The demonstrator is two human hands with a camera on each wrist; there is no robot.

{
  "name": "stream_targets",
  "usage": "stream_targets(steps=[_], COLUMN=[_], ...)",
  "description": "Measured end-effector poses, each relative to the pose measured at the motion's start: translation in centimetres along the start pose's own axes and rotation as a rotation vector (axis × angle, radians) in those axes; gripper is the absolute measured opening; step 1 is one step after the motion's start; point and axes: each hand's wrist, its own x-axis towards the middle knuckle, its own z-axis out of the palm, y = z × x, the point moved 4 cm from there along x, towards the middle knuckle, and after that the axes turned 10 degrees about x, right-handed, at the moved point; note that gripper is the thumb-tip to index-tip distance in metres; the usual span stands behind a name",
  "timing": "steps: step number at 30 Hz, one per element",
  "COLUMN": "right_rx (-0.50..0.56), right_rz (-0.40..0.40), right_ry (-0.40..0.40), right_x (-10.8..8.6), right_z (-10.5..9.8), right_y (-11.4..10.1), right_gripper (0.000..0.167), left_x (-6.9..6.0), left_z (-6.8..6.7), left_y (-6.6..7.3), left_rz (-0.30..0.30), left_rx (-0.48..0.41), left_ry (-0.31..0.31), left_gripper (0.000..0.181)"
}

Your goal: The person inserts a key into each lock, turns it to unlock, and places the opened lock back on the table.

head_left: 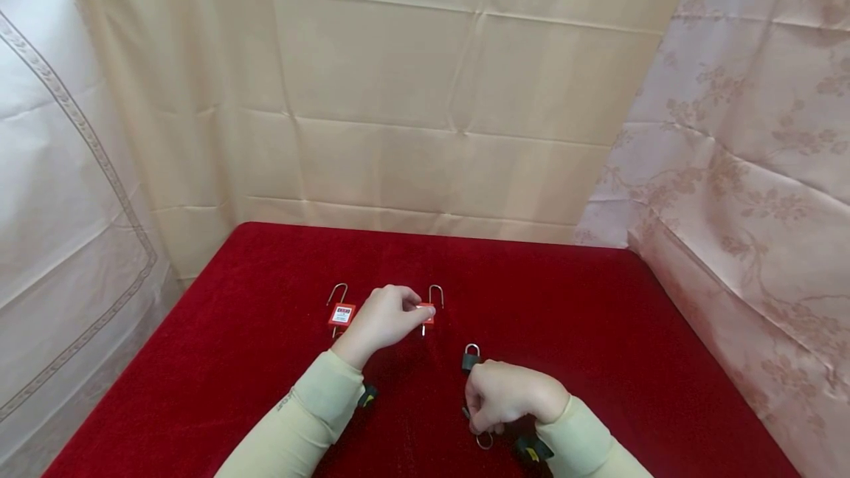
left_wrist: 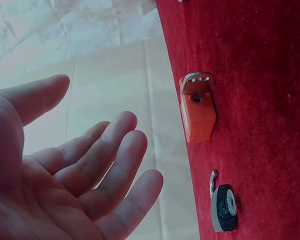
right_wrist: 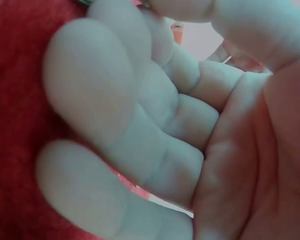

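My left hand (head_left: 385,316) hovers over the cloth beside the right-hand red padlock (head_left: 427,318), partly covering it in the head view. The left wrist view shows its fingers (left_wrist: 132,155) loosely bent, apart from an orange-red padlock (left_wrist: 200,117) with a key in its base. Below it in that view lies a dark padlock-like piece (left_wrist: 222,207) with a round metal face. My right hand (head_left: 508,393) is curled low over the cloth below a black padlock (head_left: 471,361). It pinches what looks like a key, mostly hidden, with a metal ring (head_left: 485,442) showing under the fingers.
Another red padlock (head_left: 341,314) with a raised long shackle lies left of my left hand. Everything rests on a red velvet-covered table (head_left: 564,301). A beige curtain (head_left: 425,94) stands behind, with patterned cloths along both sides.
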Motion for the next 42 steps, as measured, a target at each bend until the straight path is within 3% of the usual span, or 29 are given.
stream_targets(steps=[8, 18, 23, 30, 36, 42], right_rx=[0.006, 0.118, 0.131, 0.261, 0.328, 0.337], right_rz=[-0.106, -0.259, -0.32, -0.407, -0.409, -0.398], right_ry=[0.048, 0.121, 0.233, 0.415, 0.487, 0.508], right_x=[-0.1, -0.7, -1.1, -2.2, -2.7, -2.8], right_z=[-1.3, -3.5, -5.1, -6.7, -7.6, -7.8], right_y=[0.2, 0.5, 1.0, 0.9, 0.8, 1.1], right_gripper=[0.025, 0.025, 0.022, 0.012, 0.006, 0.013], left_x=[0.0, -0.2, -0.3, -1.0, -1.4, -1.6], left_z=[-0.2, -0.9, -1.5, -2.6, -2.8, -2.8], left_y=[-0.1, 0.1, 0.7, 2.1, 2.8, 3.1], left_rz=[-0.009, -0.005, 0.024, 0.058, 0.084, 0.083], left_rx=[0.008, -0.012, -0.039, -0.086, -0.115, -0.113], left_ry=[0.026, 0.044, 0.083, 0.12, 0.111, 0.104], left_gripper=[0.027, 0.029, 0.024, 0.021, 0.017, 0.016])
